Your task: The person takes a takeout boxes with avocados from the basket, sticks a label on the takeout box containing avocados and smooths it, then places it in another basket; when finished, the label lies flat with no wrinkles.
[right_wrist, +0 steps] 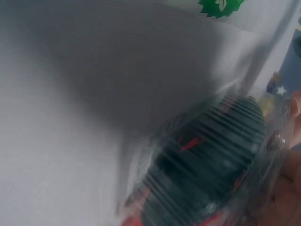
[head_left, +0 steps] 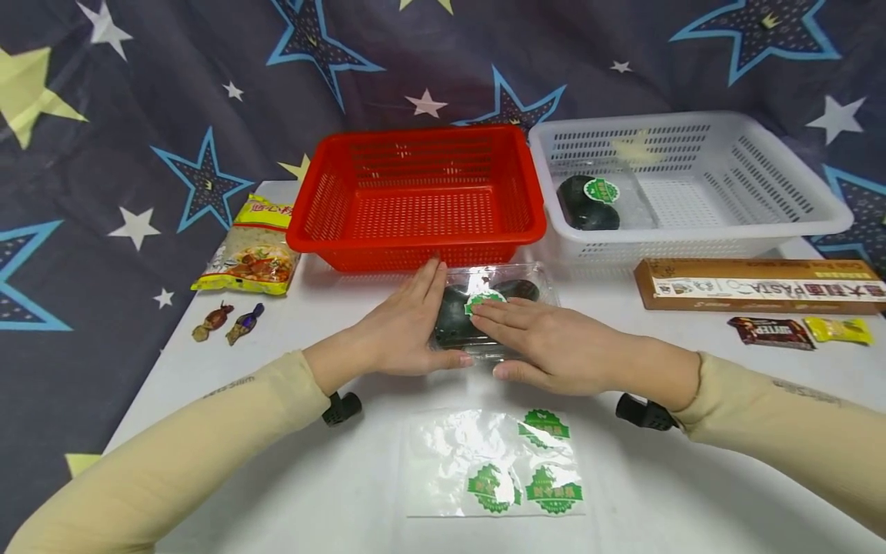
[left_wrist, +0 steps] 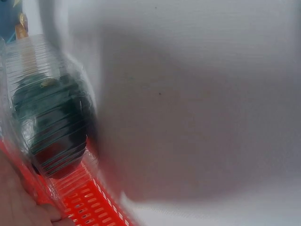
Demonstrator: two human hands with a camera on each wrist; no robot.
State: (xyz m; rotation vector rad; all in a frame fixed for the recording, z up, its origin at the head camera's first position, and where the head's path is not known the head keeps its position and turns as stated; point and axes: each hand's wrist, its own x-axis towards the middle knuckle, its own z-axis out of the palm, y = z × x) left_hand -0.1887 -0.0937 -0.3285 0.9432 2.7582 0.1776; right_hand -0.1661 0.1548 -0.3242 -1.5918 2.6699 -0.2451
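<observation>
Likely pressing label onto clear box mid-frame with flat right hand, steadying with straight-fingered left hand, gripping nothing; next, probably needs smoothing.

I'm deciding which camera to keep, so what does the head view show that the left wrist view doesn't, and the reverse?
Only the head view shows the sticker sheet, the yellow food bag and the wrapped candies. Only the left wrist view shows the clear box's ridged wall close up, ridges plain to see. Both show the clear box with its dark green contents, the red basket and the left hand, though the wrist view catches just parts of the last two.
</observation>
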